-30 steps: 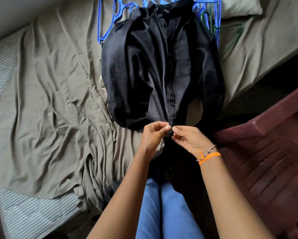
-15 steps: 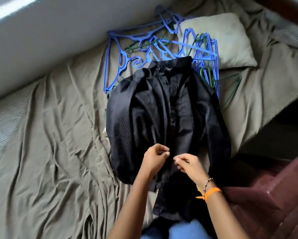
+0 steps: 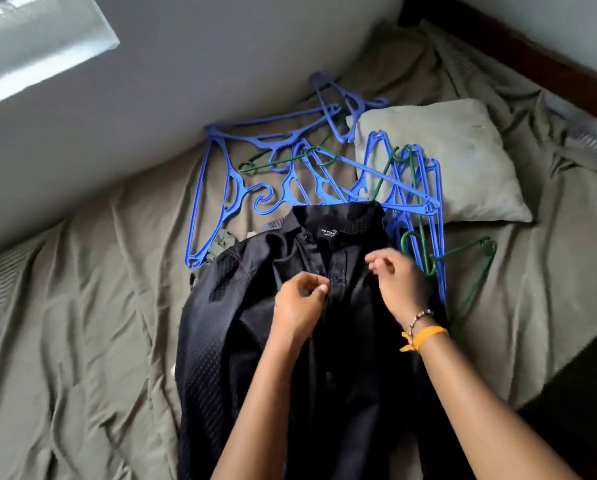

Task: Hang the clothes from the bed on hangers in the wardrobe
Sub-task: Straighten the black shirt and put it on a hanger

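A black button-up shirt (image 3: 241,344) lies face up on the bed, collar toward the wall. My left hand (image 3: 300,303) is at the button strip just below the collar, fingertips pinched together on the cloth. My right hand (image 3: 399,285), with an orange band on its wrist, hovers over the shirt's right chest with curled fingers; motion blur hides whether it holds fabric. A heap of blue hangers (image 3: 228,174) lies past the collar, and green hangers (image 3: 466,268) lie to the right of it.
The olive sheet (image 3: 82,306) is wrinkled across the bed. A pillow (image 3: 463,161) sits at the back right, partly under the hangers. A grey wall (image 3: 221,46) runs behind the bed. The bed's edge drops off at the right (image 3: 567,375).
Both hands have moved up the shirt front from the hem to just below the collar. The view has tilted up, so hangers and pillow now show fully.
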A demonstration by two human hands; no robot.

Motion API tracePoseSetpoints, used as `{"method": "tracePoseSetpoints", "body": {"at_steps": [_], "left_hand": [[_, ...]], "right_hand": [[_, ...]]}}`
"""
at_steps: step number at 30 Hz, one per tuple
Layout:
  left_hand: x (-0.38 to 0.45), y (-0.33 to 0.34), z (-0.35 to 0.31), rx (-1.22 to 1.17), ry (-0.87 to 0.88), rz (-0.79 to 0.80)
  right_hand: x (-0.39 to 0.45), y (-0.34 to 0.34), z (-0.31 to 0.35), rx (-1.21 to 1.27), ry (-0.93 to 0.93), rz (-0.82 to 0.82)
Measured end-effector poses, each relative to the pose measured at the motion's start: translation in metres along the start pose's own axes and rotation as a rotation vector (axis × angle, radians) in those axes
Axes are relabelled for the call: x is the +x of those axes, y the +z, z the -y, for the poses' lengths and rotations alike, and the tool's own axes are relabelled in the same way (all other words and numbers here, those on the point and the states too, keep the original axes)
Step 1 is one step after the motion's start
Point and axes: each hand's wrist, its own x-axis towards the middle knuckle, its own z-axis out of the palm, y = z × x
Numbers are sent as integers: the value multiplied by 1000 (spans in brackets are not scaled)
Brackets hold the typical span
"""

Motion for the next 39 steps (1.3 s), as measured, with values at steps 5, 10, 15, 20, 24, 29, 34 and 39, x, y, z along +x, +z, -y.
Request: {"method": "tracePoseSetpoints", "body": {"at_steps": [5,10,15,20,24,29,34,39], "left_hand": [[42,12,-15,15,-34,-80],[58,33,-14,68,-75,-75],[63,44,-20,170,-123,-145],[70,46,-21,261,-199,-110],[72,44,-19,286,-226,-58],[71,45,-18,338,-197,26],[64,45,-21,301,-161,-69],[71,34,-29,367,-138,-422]], "right_hand": [[117,-7,-8,-456,-73,-17],[154,-14,-27,-1041,-113,254],[142,-40,-42,-1054,-390,83],[120,-84,-51,-1058,-476,-174],[97,-109,-60,-1040,-437,-319],[91,-118,-55,-815,-216,-458],[107,-93,-33,-248,-255,-351],[76,-29,14,543,-113,-24]]}}
